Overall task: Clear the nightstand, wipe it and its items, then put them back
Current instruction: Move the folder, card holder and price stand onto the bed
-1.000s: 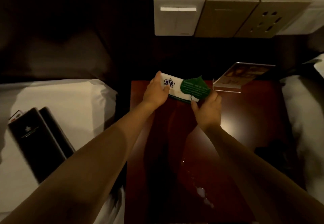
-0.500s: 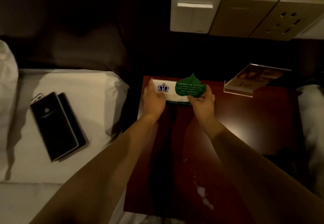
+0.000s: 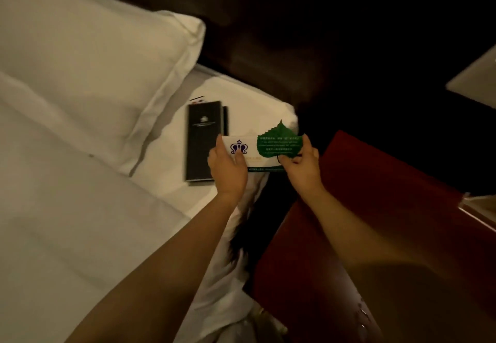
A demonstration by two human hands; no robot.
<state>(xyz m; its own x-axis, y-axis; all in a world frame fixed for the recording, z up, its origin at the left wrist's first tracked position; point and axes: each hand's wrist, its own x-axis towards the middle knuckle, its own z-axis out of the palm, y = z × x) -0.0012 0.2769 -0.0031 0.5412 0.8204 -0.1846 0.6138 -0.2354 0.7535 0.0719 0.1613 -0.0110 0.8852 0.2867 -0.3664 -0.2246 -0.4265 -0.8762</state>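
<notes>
My left hand [image 3: 228, 169] grips the left end of a white card [image 3: 245, 150] printed with a dark crown logo. My right hand [image 3: 302, 167] pinches a green leaf-shaped card [image 3: 279, 142] that overlaps the white card's right end. Both cards hang in the air over the bed's corner, just left of the dark red nightstand [image 3: 375, 208]. A black folder [image 3: 204, 141] with a second one under it lies on the white bed sheet [image 3: 80, 222] behind my left hand.
A white pillow [image 3: 88, 69] lies at the upper left on the bed. A clear acrylic sign holder [image 3: 480, 205] stands at the nightstand's right edge. Water drops [image 3: 362, 318] sit near the nightstand's front. A wall panel corner [image 3: 475, 82] shows at the upper right.
Both hands lifted the two cards off the nightstand's back and carried them left, to above the bed corner. My view swung left toward the bed and pillow.
</notes>
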